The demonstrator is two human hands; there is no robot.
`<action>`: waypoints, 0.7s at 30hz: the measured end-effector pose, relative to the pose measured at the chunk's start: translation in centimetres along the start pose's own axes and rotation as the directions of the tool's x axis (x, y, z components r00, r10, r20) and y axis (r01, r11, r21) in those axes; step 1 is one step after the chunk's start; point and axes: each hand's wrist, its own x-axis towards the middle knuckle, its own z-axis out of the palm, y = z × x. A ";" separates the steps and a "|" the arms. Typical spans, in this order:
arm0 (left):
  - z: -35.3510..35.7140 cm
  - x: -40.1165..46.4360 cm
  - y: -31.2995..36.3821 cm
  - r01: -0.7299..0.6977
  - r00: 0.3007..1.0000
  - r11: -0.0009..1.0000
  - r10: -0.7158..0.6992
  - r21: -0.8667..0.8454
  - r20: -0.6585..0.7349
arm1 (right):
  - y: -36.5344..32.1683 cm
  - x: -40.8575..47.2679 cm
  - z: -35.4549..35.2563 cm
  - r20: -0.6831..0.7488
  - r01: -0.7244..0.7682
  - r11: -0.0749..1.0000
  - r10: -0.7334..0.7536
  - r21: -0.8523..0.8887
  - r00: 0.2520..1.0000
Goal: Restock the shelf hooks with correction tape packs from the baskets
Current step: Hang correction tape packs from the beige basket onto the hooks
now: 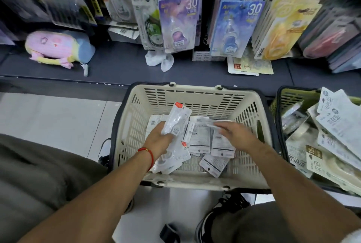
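Note:
A cream basket (195, 94) stands on the floor below the shelf, with several white correction tape packs (199, 137) lying in it. My left hand (159, 138) is inside the basket and grips a white pack (176, 119) with a red tab, raised above the others. My right hand (234, 134) reaches in from the right and pinches a clear-fronted pack (212, 123) by its edge. Above, purple (178, 22) and blue (234, 26) tape packs hang on the shelf hooks.
A second, green basket (293, 96) heaped with other packs sits at the right. A pink plush pouch (58, 47), a crumpled white wrapper (159, 60) and a loose card (252, 66) lie on the dark shelf base. My shoes and knees are just below the cream basket.

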 end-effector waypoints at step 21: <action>-2.0 -1.1 -3.5 0.055 0.998 0.941 -0.050 -0.335 0.025 | 0.9 0.1 5.2 0.200 0.014 0.700 0.185 -0.714 0.962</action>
